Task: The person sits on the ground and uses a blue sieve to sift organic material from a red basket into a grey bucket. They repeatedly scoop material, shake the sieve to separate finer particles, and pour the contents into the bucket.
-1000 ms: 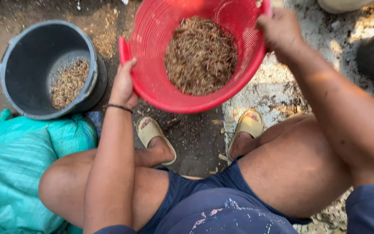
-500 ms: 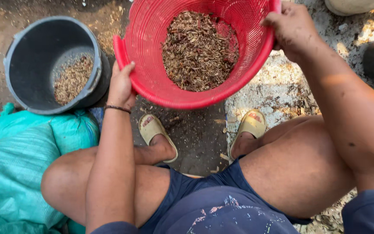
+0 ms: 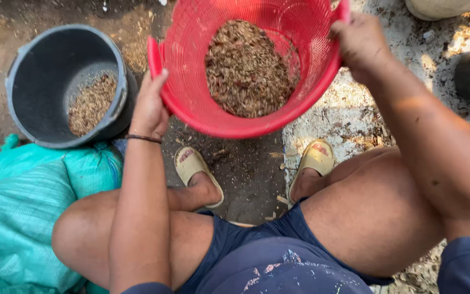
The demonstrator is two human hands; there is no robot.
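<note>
Both arms reach forward from a squat, knees spread wide. The left hand (image 3: 149,106) grips with fingers curled upward, a dark band at its wrist — the right hand (image 3: 361,46) clamps down from above, forearm angled steeply back toward the body.

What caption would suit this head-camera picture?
Both hands, left hand and right hand, hold a red basket of husks beside a grey bucket.

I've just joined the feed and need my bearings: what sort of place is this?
Probably an outdoor yard or work area on bare ground. The ground is dirt and rough concrete strewn with husk scraps, a dark bucket of brown chaff stands on it, and a teal woven sack lies beside the seated person.
</note>
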